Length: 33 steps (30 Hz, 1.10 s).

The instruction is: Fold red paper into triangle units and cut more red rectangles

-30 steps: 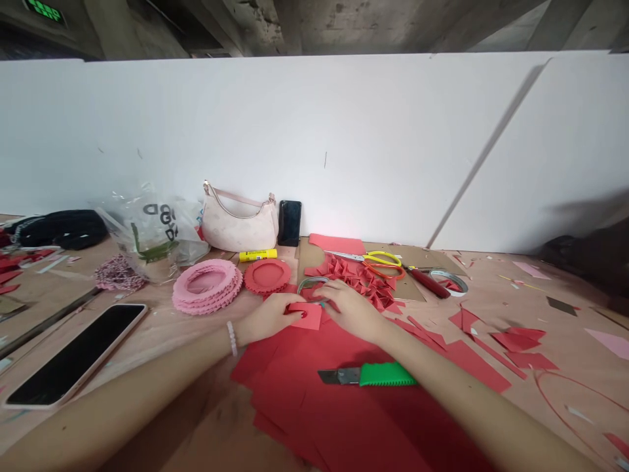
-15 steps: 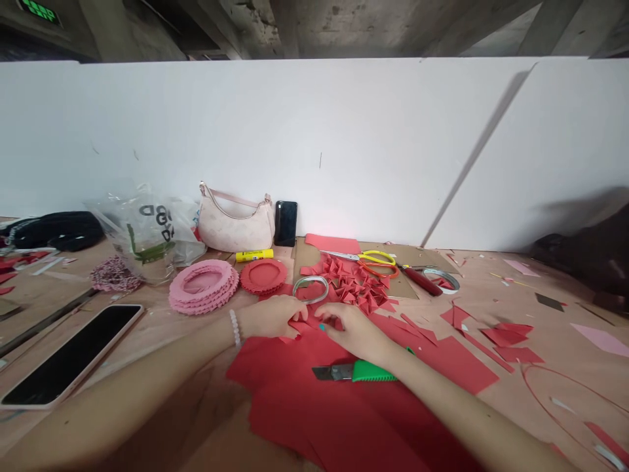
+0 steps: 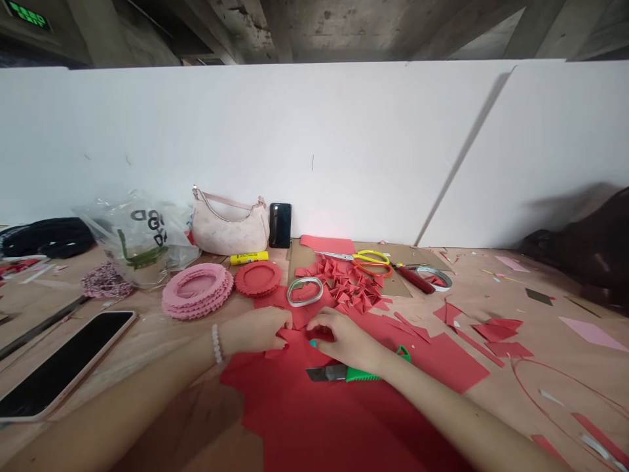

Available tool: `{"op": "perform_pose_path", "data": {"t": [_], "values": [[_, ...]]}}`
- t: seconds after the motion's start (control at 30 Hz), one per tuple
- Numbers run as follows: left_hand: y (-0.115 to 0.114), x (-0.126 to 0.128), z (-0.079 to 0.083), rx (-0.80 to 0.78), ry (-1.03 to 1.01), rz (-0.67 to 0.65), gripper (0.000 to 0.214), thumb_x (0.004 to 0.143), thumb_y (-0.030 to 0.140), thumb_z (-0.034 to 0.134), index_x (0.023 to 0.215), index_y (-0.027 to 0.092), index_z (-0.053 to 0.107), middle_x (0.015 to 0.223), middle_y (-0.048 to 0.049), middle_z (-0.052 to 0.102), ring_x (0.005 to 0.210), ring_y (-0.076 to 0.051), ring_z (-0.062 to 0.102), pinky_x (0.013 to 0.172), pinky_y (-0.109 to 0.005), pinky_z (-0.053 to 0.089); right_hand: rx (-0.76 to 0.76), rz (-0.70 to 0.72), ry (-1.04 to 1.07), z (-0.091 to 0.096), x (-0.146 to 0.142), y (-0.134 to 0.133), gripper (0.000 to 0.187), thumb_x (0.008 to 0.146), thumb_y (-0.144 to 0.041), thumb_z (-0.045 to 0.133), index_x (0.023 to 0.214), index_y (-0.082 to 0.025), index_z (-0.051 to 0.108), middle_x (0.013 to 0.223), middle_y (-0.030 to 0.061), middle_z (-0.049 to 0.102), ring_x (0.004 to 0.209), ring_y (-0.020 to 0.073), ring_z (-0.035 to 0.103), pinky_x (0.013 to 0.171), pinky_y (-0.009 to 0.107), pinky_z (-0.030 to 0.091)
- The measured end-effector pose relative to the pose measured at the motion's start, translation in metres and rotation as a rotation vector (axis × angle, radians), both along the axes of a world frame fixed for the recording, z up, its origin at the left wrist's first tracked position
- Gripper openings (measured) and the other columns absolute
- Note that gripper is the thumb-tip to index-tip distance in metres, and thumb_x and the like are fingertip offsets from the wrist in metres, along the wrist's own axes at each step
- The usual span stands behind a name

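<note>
Over a large sheet of red paper [image 3: 314, 406], both hands work close together. My left hand [image 3: 258, 330], with a beaded bracelet at the wrist, is closed with its fingertips pinching a red paper piece [image 3: 278, 351]. My right hand [image 3: 346, 337] is curved just to the right, thumb and forefinger apart. A small teal spot shows at its thumb tip; I cannot tell what it is. Beneath the right wrist lies a green utility knife [image 3: 361, 373], blade out and pointing left. Just beyond the hands sits a roll of tape [image 3: 304, 292] on red paper.
Folded red paper pieces [image 3: 356, 288] are heaped behind the hands beside scissors [image 3: 373, 257] and a red-handled tool [image 3: 415, 278]. Pink scalloped rings [image 3: 196, 305], red rings [image 3: 258, 280], a glue stick [image 3: 249, 257], and a phone [image 3: 63, 360] lie left. A handbag [image 3: 230, 229] leans against the white wall.
The view has shifted slightly, moving the scene left. Both hands have drawn a little nearer to me, leaving the tape roll uncovered. The left hand keeps its pinch on the red paper.
</note>
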<state>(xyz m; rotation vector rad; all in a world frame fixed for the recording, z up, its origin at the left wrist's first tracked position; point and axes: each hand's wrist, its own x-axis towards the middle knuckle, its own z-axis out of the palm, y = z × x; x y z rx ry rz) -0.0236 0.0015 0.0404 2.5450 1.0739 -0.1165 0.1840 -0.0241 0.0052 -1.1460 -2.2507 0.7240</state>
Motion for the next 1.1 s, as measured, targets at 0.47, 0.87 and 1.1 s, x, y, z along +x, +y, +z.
{"op": "perform_pose_path", "data": {"t": [0.47,0.87,1.1], "values": [[-0.013,-0.001,0.010,0.077,0.152,-0.027,0.013,0.068,0.028,0.055,0.074,0.017,0.051,0.081,-0.0041,0.058,0.067,-0.019,0.051,0.054,-0.026,0.034,0.012,0.012,-0.071,0.000,-0.002,-0.005,0.019,0.074,-0.012,0.053,0.090,-0.020,0.060,0.092,0.0044,0.054,0.090,0.0177,0.053,0.076,0.028,0.044],[-0.027,0.007,0.041,-0.016,-0.354,0.163,0.015,0.075,0.028,0.050,0.088,0.019,0.051,0.076,0.0027,0.054,0.060,-0.010,0.046,0.051,-0.020,0.029,-0.289,-0.088,0.353,0.018,-0.017,-0.014,0.031,0.083,-0.033,0.044,0.056,-0.017,0.041,0.055,-0.0053,0.031,0.050,0.0078,0.029,0.045,0.021,0.023],[-0.023,0.009,0.039,-0.079,-0.366,0.201,0.027,0.079,0.027,0.039,0.056,0.017,0.028,0.051,0.0045,0.029,0.046,-0.008,0.027,0.043,-0.023,0.016,-0.322,-0.059,0.551,0.029,-0.018,-0.017,0.018,0.080,-0.027,0.048,0.064,-0.018,0.048,0.059,-0.0042,0.042,0.052,0.0086,0.038,0.048,0.020,0.030]]}}
